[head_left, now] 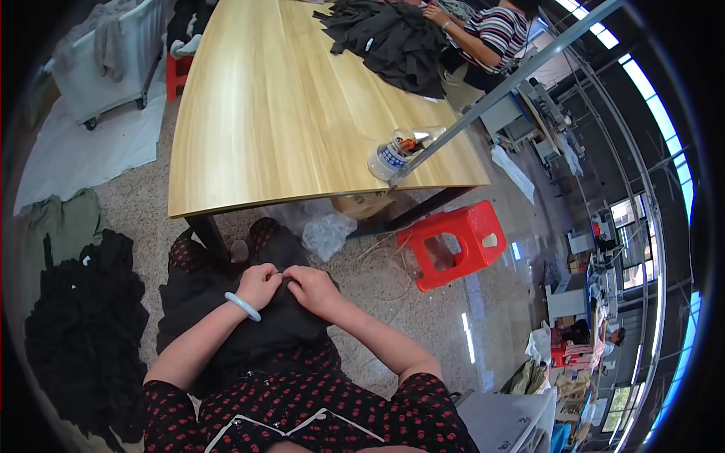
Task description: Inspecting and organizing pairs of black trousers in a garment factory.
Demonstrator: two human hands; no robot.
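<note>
A piece of black cloth (219, 332) lies spread over my lap and hangs toward my knees. Close together above it, my left hand (260, 284) and my right hand (311, 290) both pinch the cloth at one spot, fingertips nearly touching. What part of the cloth sits between the fingertips is too small to make out. A pale blue bangle (243, 306) circles my left wrist.
Ahead stands a wooden table (279, 121) with a jar (389, 158) by a metal post and a dark cloth pile (389, 45). A person (487, 38) works behind it. A red stool (457, 245) is at right, a black heap (87, 332) at left, a white cart (106, 64) beyond.
</note>
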